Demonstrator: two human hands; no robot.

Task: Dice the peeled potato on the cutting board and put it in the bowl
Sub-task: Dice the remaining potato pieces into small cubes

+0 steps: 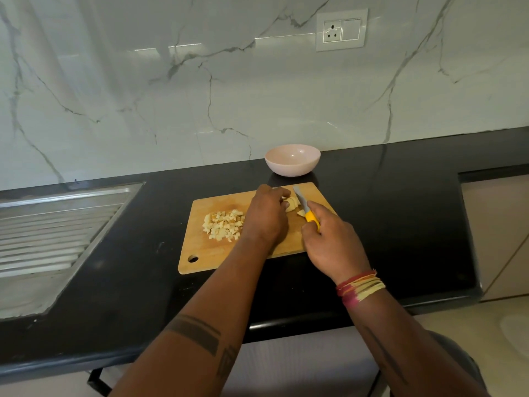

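potato (292, 204) seemingly under left hand (267, 214)

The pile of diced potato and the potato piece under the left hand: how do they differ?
The pile of diced potato lies loose in small cubes on the left part of the cutting board, untouched. The potato piece is larger, only partly cut, held by the left hand, with the knife in the right hand against it. Both are pale yellow and on the board, not in the bowl.
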